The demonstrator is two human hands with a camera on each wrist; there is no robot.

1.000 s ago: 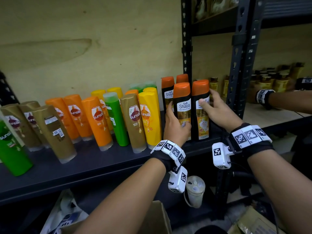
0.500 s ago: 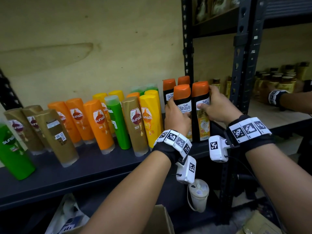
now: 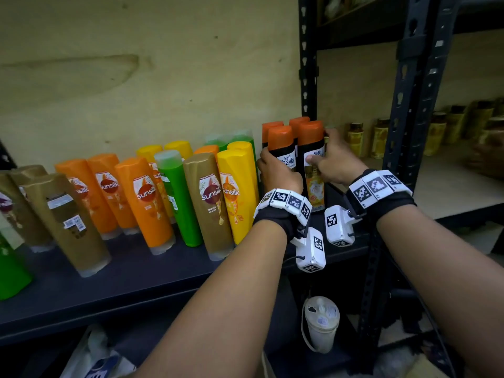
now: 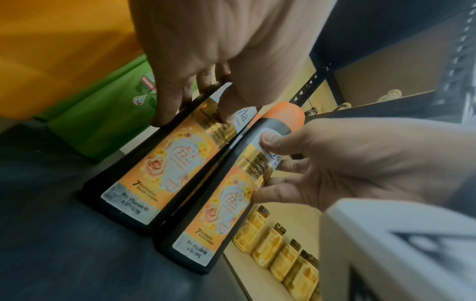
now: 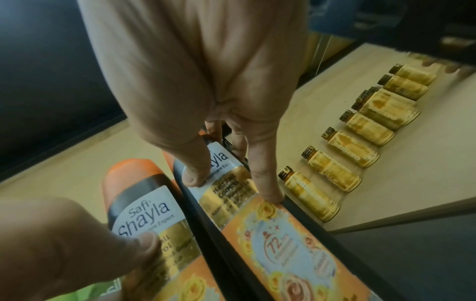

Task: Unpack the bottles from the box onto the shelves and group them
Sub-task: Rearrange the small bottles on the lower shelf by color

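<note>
Four black Safi Shayla bottles with orange caps stand at the right end of the dark shelf (image 3: 136,274), two in front and two behind. My left hand (image 3: 276,167) grips the front left bottle (image 3: 282,148), thumb on its label and fingers round its left side; the left wrist view shows this bottle (image 4: 159,173) upright on the shelf. My right hand (image 3: 321,151) grips the front right bottle (image 3: 311,140), thumb (image 5: 195,173) on the label and fingers behind. The two front bottles touch side by side.
A row of Sunsilk bottles (image 3: 212,197) in brown, orange, green and yellow fills the shelf to the left, the yellow one close to my left hand. A black upright (image 3: 308,77) stands behind the bottles. Small amber bottles (image 3: 379,137) line the neighbouring shelf. A white cup (image 3: 321,323) sits below.
Both hands have kept hold of the two front bottles and slid them back against the rear pair. Another person's arm at the far right has left the view.
</note>
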